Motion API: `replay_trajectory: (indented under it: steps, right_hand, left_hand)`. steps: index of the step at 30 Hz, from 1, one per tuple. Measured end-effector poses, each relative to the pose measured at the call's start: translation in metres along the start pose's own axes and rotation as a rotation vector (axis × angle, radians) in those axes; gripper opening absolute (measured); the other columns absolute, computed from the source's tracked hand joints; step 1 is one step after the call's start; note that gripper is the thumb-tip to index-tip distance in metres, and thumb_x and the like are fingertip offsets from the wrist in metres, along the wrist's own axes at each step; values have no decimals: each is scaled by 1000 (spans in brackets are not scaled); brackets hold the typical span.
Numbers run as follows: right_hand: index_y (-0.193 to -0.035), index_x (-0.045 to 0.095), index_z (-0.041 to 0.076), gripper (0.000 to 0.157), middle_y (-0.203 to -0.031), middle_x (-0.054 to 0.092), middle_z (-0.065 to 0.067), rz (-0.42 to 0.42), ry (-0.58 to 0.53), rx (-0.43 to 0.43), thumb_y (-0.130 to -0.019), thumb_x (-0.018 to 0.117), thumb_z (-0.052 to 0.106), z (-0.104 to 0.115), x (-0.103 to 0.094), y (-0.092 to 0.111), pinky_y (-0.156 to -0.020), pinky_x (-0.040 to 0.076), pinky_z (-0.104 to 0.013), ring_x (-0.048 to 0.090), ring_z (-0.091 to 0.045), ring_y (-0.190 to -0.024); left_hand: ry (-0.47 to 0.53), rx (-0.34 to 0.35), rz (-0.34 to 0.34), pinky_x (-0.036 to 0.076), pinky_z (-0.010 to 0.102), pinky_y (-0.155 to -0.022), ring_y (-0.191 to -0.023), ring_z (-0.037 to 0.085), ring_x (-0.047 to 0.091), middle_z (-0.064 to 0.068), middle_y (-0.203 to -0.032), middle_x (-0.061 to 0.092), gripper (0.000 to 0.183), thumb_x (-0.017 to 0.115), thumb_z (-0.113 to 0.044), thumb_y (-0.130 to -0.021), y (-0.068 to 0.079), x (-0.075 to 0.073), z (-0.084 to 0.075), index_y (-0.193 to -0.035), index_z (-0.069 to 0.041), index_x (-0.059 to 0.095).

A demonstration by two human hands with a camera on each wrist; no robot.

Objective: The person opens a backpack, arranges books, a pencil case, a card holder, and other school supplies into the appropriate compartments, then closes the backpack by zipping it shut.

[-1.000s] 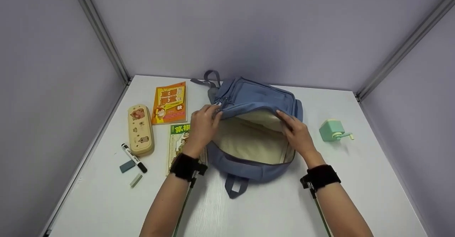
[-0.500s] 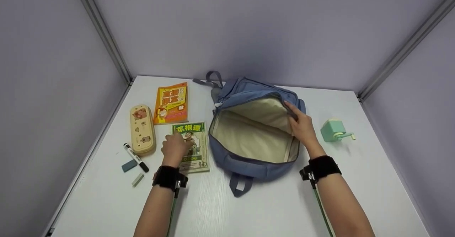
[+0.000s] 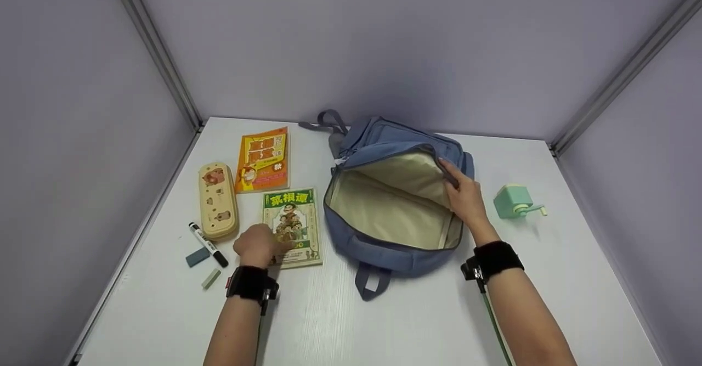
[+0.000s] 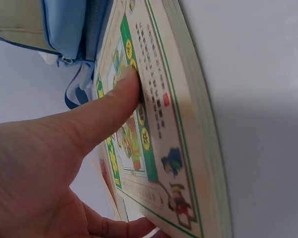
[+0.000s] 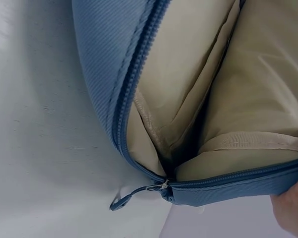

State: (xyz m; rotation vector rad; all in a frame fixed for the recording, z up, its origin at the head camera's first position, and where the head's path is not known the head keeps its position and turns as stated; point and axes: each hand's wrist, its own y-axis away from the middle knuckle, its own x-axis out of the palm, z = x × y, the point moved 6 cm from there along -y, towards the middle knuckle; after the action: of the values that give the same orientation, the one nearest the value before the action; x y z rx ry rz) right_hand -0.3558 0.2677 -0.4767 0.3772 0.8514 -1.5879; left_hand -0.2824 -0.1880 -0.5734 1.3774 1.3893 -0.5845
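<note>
A blue backpack (image 3: 378, 256) lies unzipped on the white table, its cream lining showing. My right hand (image 3: 467, 198) pinches the right side of its opening's upper edge; in the right wrist view only a bit of that hand (image 5: 294, 210) shows at the zipped rim. To the left of the bag lies a green-and-cream book (image 3: 299, 212). My left hand (image 3: 258, 244) grips its lower left side. In the left wrist view the thumb (image 4: 109, 111) presses on the cover while the fingers (image 4: 114, 227) curl at the book's edge, their tips partly hidden.
Behind the green book lies an orange book (image 3: 262, 160). On the left are a yellow pencil case (image 3: 218, 201), a marker (image 3: 208, 244), a blue-grey eraser block (image 3: 197, 257) and a small grey-green block (image 3: 211, 279). A green crank sharpener (image 3: 514, 201) stands at right.
My left hand has let go of the backpack's edge and moved left and down to the green book. The right hand still holds the bag, whose opening now gapes wider.
</note>
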Motion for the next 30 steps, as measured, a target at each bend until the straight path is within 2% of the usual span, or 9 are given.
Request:
replay_trajectory:
  steps: [3, 6, 9, 14, 19, 21, 24, 27, 30]
  right_hand:
    - [-141, 56, 24, 49, -137, 54, -17, -16, -6, -22, -96, 55, 4, 0, 0, 1, -98, 42, -53, 53, -41, -121]
    - [-140, 57, 24, 49, -137, 55, -15, -32, -5, -50, -95, 55, 3, 1, 0, 3, -98, 42, -52, 54, -40, -120]
    - [-140, 57, 24, 50, -137, 55, -14, -40, -6, -62, -95, 55, 2, 1, 1, 5, -91, 44, -49, 60, -37, -106]
    - [-140, 57, 26, 51, -137, 56, -13, -36, -7, -61, -95, 55, 3, 0, 3, 7, -73, 39, -41, 48, -30, -69]
    - [-140, 57, 24, 52, -136, 56, -14, -47, -14, -79, -94, 54, 1, 0, 4, 8, -69, 39, -40, 44, -28, -62]
    - [-139, 58, 24, 52, -136, 56, -15, -55, -13, -87, -93, 54, 0, 1, 4, 8, -71, 39, -40, 48, -29, -68]
    - [-139, 58, 23, 53, -135, 56, -16, -63, -16, -94, -92, 53, -1, 1, 4, 7, -75, 41, -42, 59, -32, -85]
    - [-139, 58, 23, 53, -136, 56, -16, -58, -20, -92, -92, 53, 0, 1, 3, 7, -83, 44, -44, 60, -33, -110]
    - [-140, 57, 23, 52, -137, 55, -15, -43, -28, -79, -93, 54, 1, 1, 2, 5, -91, 44, -47, 55, -35, -120]
  left_hand:
    - [12, -5, -19, 45, 39, -56, -62, 23, 57, 9, -68, 58, 62, 80, -63, -68, -1, 0, 2, -68, -4, 62]
    - [60, -28, -47, 47, 43, -61, -70, 30, 61, 14, -74, 59, 76, 82, -62, -65, -2, 1, 3, -89, 5, 57]
    - [107, -24, -65, 48, 45, -62, -76, 37, 64, 21, -83, 62, 91, 85, -56, -66, -1, 1, 0, -113, 12, 46]
    - [180, 66, -73, 50, 52, -64, -83, 46, 64, 30, -95, 62, 67, 79, -21, -80, 3, -10, -14, -121, 14, 41]
    - [263, 205, -101, 50, 55, -70, -88, 48, 63, 31, -96, 61, 38, 63, -4, -85, 14, -38, -30, -115, 14, 47]
    - [307, 247, -125, 49, 54, -71, -90, 46, 63, 31, -96, 62, 31, 58, -2, -86, 20, -49, -35, -112, 13, 52]
    - [379, 289, -154, 49, 51, -74, -94, 42, 63, 29, -102, 64, 34, 53, -2, -87, 29, -66, -42, -117, 12, 54]
    - [444, 302, -157, 48, 44, -67, -84, 34, 63, 28, -107, 64, 41, 49, -5, -92, 37, -80, -46, -129, 11, 51]
    - [518, 286, -140, 43, 35, -57, -64, 22, 57, 26, -109, 63, 48, 48, -9, -96, 42, -90, -45, -140, 9, 42]
